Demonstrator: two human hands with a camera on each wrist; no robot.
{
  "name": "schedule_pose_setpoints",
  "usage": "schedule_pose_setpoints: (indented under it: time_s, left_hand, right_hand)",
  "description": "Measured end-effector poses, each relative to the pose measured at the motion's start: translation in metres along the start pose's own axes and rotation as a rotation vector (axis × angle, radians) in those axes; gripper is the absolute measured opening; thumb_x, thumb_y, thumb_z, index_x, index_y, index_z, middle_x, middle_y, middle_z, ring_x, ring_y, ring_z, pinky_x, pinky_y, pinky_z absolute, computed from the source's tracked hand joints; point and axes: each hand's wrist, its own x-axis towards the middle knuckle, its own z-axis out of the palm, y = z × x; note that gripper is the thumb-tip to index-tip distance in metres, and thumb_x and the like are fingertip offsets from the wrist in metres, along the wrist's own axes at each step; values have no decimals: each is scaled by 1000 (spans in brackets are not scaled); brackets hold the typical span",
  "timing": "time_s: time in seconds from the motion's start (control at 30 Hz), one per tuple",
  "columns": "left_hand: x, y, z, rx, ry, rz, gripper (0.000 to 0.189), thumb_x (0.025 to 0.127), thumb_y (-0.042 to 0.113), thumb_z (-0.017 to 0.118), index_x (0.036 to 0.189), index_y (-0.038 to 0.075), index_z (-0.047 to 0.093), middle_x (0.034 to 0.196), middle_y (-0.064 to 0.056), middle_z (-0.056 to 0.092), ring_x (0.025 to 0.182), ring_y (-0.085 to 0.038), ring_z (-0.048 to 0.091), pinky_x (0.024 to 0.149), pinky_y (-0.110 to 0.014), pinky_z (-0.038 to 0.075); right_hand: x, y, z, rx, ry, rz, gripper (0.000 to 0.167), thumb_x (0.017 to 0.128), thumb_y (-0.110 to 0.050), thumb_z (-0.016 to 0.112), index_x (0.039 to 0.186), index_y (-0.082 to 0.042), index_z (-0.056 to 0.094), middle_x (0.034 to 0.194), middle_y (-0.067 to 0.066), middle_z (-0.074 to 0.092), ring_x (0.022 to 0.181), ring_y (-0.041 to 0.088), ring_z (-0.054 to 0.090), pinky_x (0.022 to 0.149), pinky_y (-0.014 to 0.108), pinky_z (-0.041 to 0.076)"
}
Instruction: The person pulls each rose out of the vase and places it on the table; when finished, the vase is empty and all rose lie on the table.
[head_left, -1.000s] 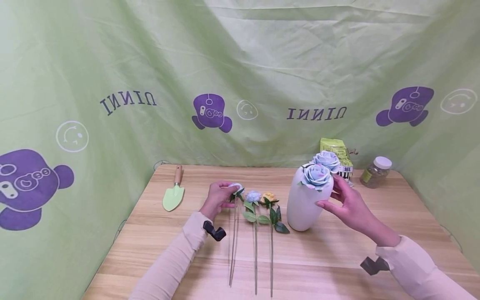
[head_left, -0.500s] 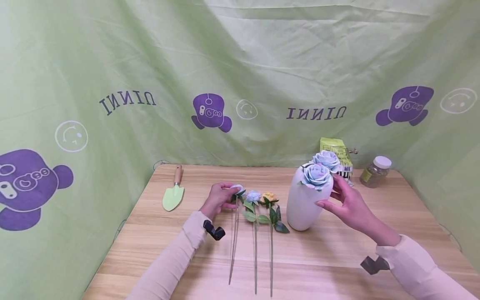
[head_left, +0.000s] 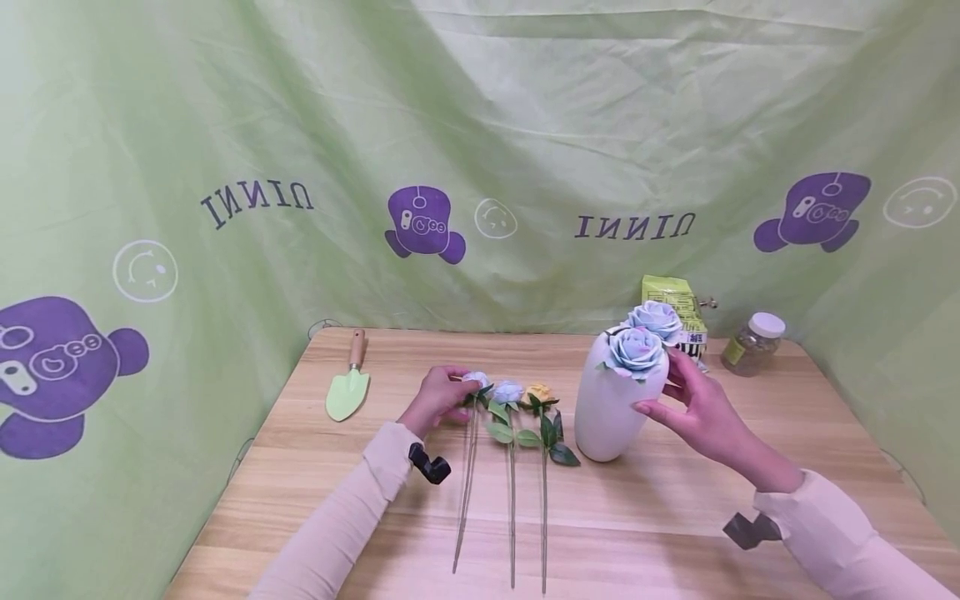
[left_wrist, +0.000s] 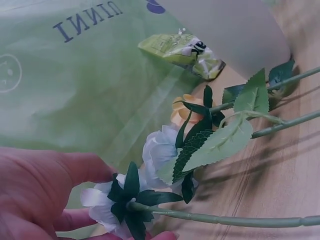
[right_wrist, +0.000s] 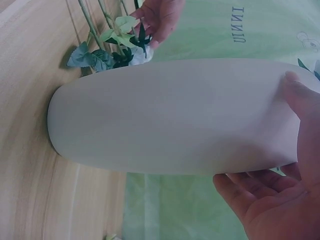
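Observation:
My left hand (head_left: 435, 398) pinches the bloom of a pale blue artificial rose (left_wrist: 107, 207) at the left end of a row. Beside it on the table lie a second pale blue rose (head_left: 507, 393) and a yellow-orange rose (head_left: 537, 395), stems toward me. To their right stands a tall white vase (head_left: 609, 421), with two larger light blue roses (head_left: 635, 350) at its mouth. My right hand (head_left: 705, 412) grips the vase's upper right side, thumb on the front and fingers round the back, as the right wrist view shows.
A small trowel (head_left: 348, 392) with a wooden handle lies at the left on the wooden table (head_left: 300, 508). Behind the vase sits a green printed bag (head_left: 670, 292). A white-lidded jar (head_left: 753, 346) stands at the back right. Green printed cloth (head_left: 525, 108) hangs behind.
The left rose's bloom has shifted slightly right and down in my left hand, and its stem end has swung a little left. My right hand and the vase have stayed put.

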Motion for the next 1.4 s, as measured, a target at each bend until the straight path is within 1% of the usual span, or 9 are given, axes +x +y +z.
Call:
schedule_pose_setpoints:
  time_s: [0.2,0.37,0.6,0.8,0.9,1.0,1.17,1.23,1.4]
  left_hand:
    - [-3,-1,2,163,68,20,46,84,14,78,125,1,61,111,-17,65,60,-17,58,55,-41,64]
    - [-2,-3,5,304,119,51,46,82,17,80,122,4,63,112,-16,64,59,-17,58,47,-35,60]
    - [-3,-7,9,262,125,64,47,82,10,78,124,1,60,122,-23,58,62,-27,67,50,-35,62]
    - [-4,-9,11,215,124,77,47,83,8,76,125,0,57,123,-24,56,67,-26,68,51,-34,63]
    - [-5,-9,10,253,129,91,48,83,11,77,125,1,58,121,-23,58,64,-28,69,51,-36,63]
    - [-7,-6,6,408,185,148,50,84,25,79,125,4,60,118,-19,63,71,-28,69,58,-39,64]
    - [-10,5,-1,693,359,307,56,86,51,71,123,8,66,118,-13,70,100,-30,67,79,-44,58]
    - [-10,11,-2,704,385,367,53,88,49,68,122,9,67,119,-12,70,104,-31,67,82,-47,58]
    - [-10,31,5,612,375,481,37,91,38,68,116,11,71,113,-8,73,95,-23,70,80,-42,59]
  right_hand:
    - [0,1,0,5,3,-4,74,83,-3,79,143,7,38,134,33,56,112,-23,48,92,-1,46]
    - [-1,0,0,7,3,-5,74,83,-2,79,143,7,38,134,33,56,112,-23,48,92,-1,46]
    - [-1,0,0,6,4,-4,73,83,-2,79,143,7,38,135,33,56,112,-23,47,92,-1,46]
    - [-1,1,0,12,2,-4,74,83,-2,79,143,7,37,135,32,56,113,-23,47,93,-1,45]
    - [-1,1,0,15,-1,-2,74,83,-3,79,144,6,37,136,32,55,113,-23,47,93,-1,45]
    - [-1,1,0,16,-3,-1,74,83,-3,79,144,6,37,136,32,55,113,-23,47,93,-1,45]
    - [-1,2,0,14,1,-2,74,83,-3,79,143,6,38,135,32,56,113,-23,48,93,-1,45]
    - [-1,2,1,14,1,-3,73,83,-3,79,143,6,38,135,32,56,113,-23,48,93,-1,45]
    - [-1,1,0,17,3,-12,73,83,-2,79,142,7,38,135,33,56,113,-22,48,93,-1,45]
